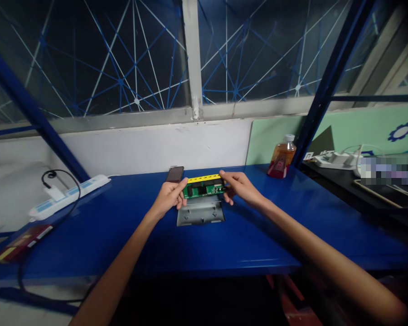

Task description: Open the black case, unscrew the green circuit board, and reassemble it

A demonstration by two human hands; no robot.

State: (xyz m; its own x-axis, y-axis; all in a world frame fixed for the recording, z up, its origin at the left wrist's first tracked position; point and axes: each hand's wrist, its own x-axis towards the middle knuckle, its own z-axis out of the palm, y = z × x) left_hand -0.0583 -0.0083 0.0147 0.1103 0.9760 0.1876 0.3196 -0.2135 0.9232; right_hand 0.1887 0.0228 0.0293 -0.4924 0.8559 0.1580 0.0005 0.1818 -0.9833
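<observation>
Between both hands, a green circuit board [204,189] with dark components and a yellow strip [204,178] along its far edge is held up over the table. My left hand [170,197] grips its left end, thumb on top. The right end is pinched by my right hand [240,186], with the thumb at the yellow strip. Below the board, a grey plastic cover [201,214] lies on the blue table with its inner side up; its far part is hidden by the board. A dark phone-like slab [175,174] lies just behind my left hand.
On the blue table [258,235], a white power strip [71,198] with a plugged-in black cable is at the left, near a dark red box [22,243]. A bottle [282,156] of reddish drink stands back right. Blue frame posts rise on both sides, before a wall and windows.
</observation>
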